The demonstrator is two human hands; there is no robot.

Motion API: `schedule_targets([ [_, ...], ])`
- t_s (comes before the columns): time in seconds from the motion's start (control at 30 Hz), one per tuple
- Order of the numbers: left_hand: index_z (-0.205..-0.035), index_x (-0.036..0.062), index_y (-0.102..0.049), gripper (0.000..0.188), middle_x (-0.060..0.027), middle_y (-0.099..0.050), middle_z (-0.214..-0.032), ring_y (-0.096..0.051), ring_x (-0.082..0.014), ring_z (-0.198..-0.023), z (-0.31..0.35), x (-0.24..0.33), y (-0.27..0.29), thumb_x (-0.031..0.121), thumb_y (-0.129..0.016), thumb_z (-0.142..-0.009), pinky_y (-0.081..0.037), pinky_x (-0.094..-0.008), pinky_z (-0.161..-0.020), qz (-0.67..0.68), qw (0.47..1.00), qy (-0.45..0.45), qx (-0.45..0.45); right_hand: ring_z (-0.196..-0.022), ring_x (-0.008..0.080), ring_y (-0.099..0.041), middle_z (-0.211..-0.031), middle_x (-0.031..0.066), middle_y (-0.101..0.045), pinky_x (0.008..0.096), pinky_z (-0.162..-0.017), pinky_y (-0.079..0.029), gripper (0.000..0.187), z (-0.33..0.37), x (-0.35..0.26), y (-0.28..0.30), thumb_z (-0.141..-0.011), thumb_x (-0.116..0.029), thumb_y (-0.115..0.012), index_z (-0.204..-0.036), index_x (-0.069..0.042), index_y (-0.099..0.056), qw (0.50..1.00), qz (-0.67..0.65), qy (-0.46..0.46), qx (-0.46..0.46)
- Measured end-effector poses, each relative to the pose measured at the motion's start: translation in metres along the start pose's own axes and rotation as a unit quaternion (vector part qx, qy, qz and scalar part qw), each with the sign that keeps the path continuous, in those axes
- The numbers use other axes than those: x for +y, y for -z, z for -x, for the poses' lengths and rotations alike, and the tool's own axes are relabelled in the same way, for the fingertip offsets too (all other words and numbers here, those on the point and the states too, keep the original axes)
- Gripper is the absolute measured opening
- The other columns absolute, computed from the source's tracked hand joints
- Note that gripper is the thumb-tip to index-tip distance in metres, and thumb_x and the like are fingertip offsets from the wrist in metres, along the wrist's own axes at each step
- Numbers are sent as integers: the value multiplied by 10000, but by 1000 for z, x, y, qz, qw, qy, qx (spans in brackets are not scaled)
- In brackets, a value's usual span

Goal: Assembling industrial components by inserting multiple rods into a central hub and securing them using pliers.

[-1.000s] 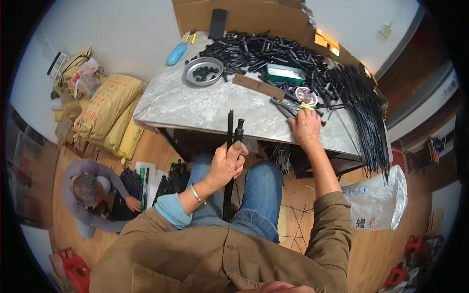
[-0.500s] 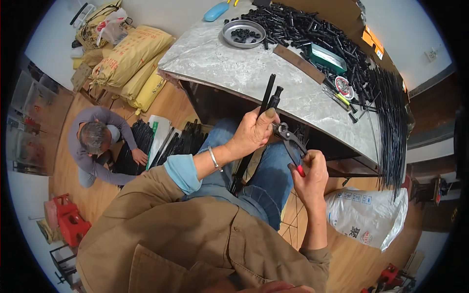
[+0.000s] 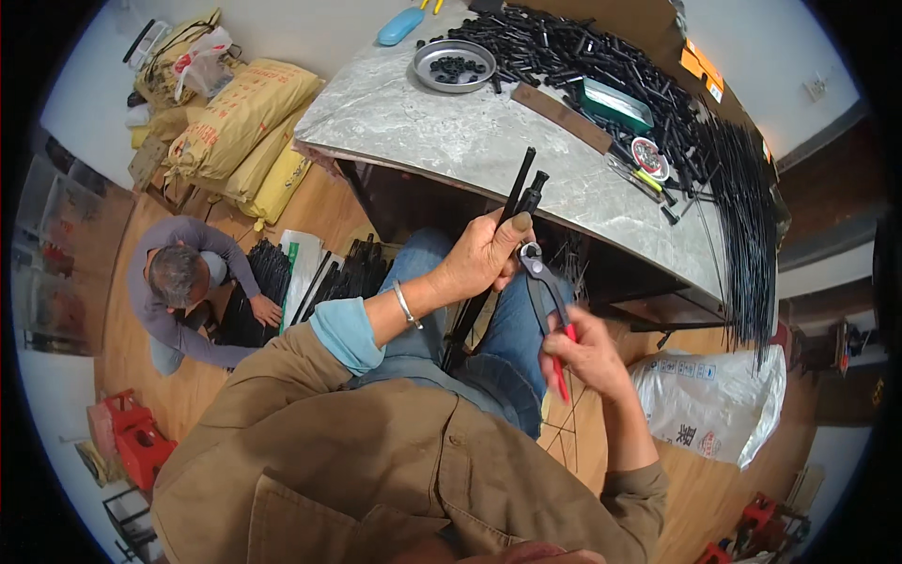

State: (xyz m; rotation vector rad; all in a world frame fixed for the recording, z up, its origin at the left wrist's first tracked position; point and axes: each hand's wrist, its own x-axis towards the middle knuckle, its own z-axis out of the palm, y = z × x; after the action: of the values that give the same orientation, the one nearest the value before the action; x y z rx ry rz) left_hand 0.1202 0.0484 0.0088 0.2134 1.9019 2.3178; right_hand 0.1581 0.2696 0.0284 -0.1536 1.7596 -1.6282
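My left hand (image 3: 490, 252) is closed around black tubes (image 3: 526, 179) that stand tilted up in front of the table edge. One tube is thin and plain; the other is thicker, with a ridged end. In my right hand (image 3: 584, 352) are pincers (image 3: 545, 291) with dark jaws and red handles. Their jaw end touches or lies right beside the fingers of my left hand. What exactly sits between the jaws is too small to make out. Lower down, the black tubes run between my knees.
The grey table (image 3: 404, 122) carries a metal dish (image 3: 454, 66) of small black parts, a heap of black tubes (image 3: 583, 56), a green box (image 3: 615, 103) and long black rods (image 3: 747, 235). A co-worker (image 3: 178, 282) crouches at left near yellow sacks (image 3: 249, 113). A white sack (image 3: 709, 404) lies at right.
The pincers have swung steeper, their handles now pointing down toward me. My right hand has moved lower and its grip on the red handles has shifted. My left hand keeps hold of the tubes.
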Motion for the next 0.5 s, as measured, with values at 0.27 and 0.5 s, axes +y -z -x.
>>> schedule_targets([
  [0.27,-909,22,-527,622,31,-370,-523,-385,-61,-424,7,-4,-7,638,-438,-902,-319,-214,-400,14,1000,-14,-10,-610,123,-598,-786,74,-608,258,-486,-499,222,13,-24,11,-864,-106,-568,-1057,-16,-503,970,239,40,-25],
  [0.5,-843,23,-526,630,31,-392,-524,-419,-45,-407,12,2,-9,648,-456,-878,-322,-207,-371,53,998,-7,-27,-438,139,-534,-565,57,-518,269,-398,-439,134,29,-3,-8,-878,-110,-594,-891,-45,-478,962,-241,-101,-79],
])
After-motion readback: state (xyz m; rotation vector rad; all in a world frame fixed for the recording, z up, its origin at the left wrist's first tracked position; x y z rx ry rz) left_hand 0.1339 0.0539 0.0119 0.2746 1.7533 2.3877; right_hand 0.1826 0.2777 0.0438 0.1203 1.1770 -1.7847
